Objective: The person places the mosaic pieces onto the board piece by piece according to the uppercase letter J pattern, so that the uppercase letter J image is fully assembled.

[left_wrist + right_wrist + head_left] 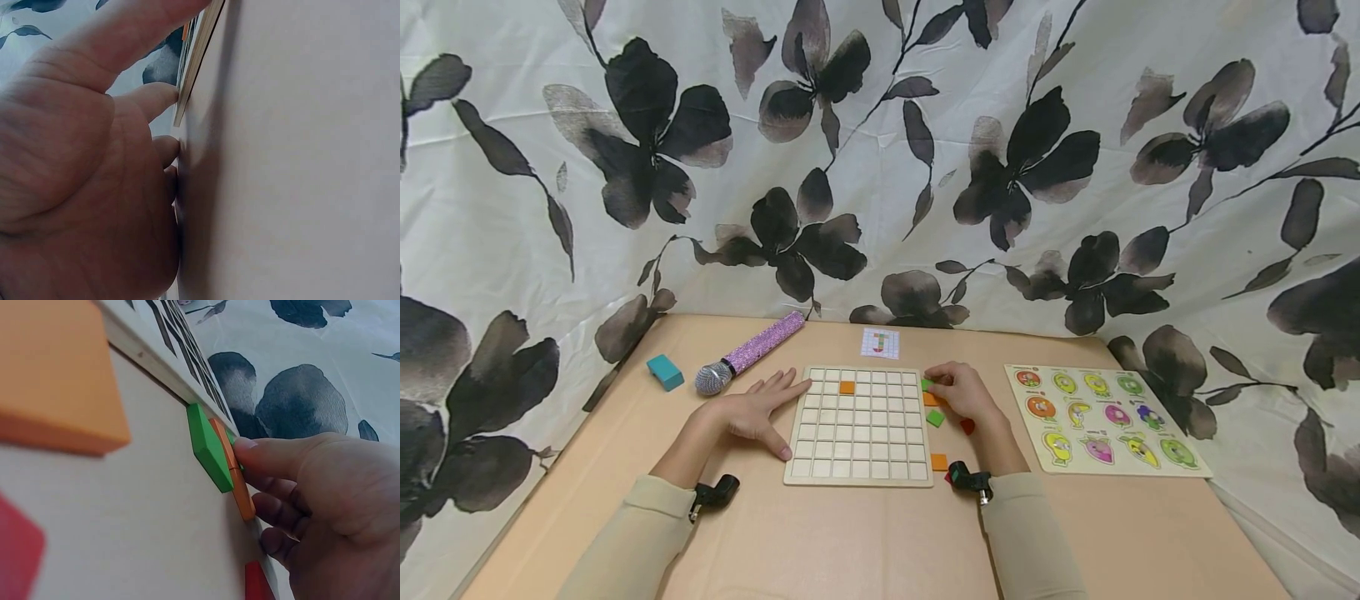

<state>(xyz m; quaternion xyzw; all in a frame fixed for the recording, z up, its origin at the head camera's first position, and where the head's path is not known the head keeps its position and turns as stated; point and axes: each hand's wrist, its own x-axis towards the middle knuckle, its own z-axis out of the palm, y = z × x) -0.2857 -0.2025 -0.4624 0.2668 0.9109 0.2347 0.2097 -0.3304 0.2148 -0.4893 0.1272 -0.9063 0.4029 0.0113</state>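
R hand (964, 392) at the board's upper R edge, fingers bent in, thumb tip right at a green tile (927, 385); can't tell if it's a full pinch, index side hidden behind thumb. So the tile's directly at the fingertips, mostly covered by them, just beside the board edge. Next to it, toward the wearer, an orange tile (931, 400), close under the fingers; then a 2nd green tile (935, 418), turned diamond-wise, apart from the grip. Red piece (967, 427) beside the R wrist; another orange tile (939, 462) lower down near the board's R edge, w/ a bit of red by it, partly hidden by the R wrist cam (968, 479). L hand (752, 412) spread wide, fingers extended, nothing grasped; thumb & index touch the L edge of the gridded board (861, 442), which lies flat btwn the hands. One orange square (847, 387) sits on the grid near the top, L of center. Pattern card (889, 343) just past the board's far edge. Glittery purple mic (767, 340) & blue block (666, 372) to the L; fruit picture board (1078, 450) to the R. Floral cloth (910, 192) behind table (850, 542).
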